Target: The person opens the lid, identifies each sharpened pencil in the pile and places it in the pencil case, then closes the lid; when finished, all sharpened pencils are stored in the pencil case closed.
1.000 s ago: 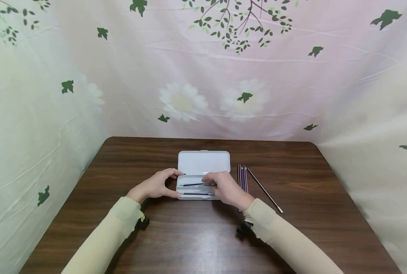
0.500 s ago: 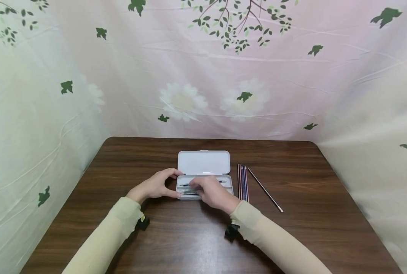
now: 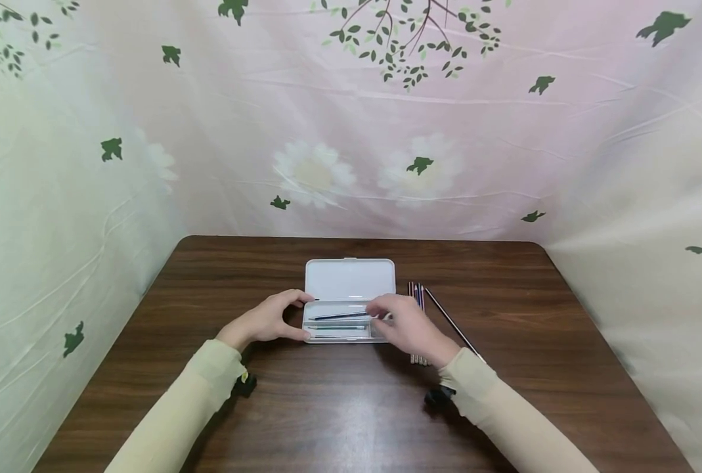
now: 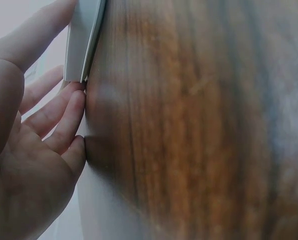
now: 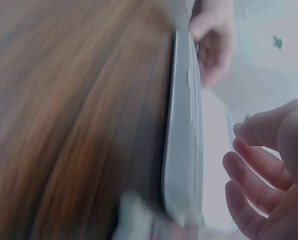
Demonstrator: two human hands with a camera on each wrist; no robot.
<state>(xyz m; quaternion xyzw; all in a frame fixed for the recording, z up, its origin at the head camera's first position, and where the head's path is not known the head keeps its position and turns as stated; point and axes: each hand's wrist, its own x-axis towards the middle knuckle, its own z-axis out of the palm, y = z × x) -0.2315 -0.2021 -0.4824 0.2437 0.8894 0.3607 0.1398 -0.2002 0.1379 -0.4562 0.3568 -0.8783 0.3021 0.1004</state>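
A white pencil case [image 3: 309,309] lies with its lid [image 3: 351,278] raised behind it, in the middle of the table. A dark pencil [image 3: 335,316] slants in its rear compartment, and thin pencil-like sticks [image 3: 335,327] lie in the front part. My left hand [image 3: 264,320] holds the case's left end between thumb and fingers; in the left wrist view the fingertips touch its edge. Over the right end hovers my right hand [image 3: 410,323], fingers loosely bent. The right wrist view shows nothing between its thumb and fingers [image 5: 244,175].
Right of the case several coloured pencils [image 3: 419,360] lie side by side, partly covered by my right hand and wrist. A single dark pencil [image 3: 448,318] lies slanted beside them. Patterned cloth [image 3: 351,118] hangs around the back and sides of the brown table [image 3: 268,420].
My right hand went left over the case's front compartment, then came back to its right end. The sticks in the front part lie differently now. My left hand stays at the left end.
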